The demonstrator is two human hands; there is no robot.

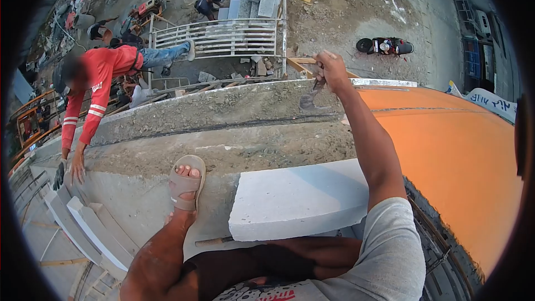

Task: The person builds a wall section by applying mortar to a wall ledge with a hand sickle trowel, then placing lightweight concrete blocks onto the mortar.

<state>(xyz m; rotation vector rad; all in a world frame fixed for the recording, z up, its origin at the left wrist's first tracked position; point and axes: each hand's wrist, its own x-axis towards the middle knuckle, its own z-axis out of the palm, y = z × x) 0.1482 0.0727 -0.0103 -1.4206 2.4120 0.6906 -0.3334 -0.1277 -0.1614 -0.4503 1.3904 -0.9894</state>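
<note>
My right hand (330, 71) is closed in a fist around the handle of a trowel (313, 99), held out over the wall top. The trowel's grey blade hangs down just above the rough mortar bed (251, 103). Below my right forearm, a large white lightweight block (298, 198) lies across near my lap. A wooden tool handle (214, 241) pokes out by the block's lower left corner. My left hand does not show.
My sandalled foot (188, 184) rests on the wall ledge. At left, a person in a red top (111, 69) bends over beside more blocks (97, 228). An orange surface (440, 134) slopes away at right. Far below are a scaffold platform (217, 39), stacked blocks (256, 3) and a motorcycle (384, 46).
</note>
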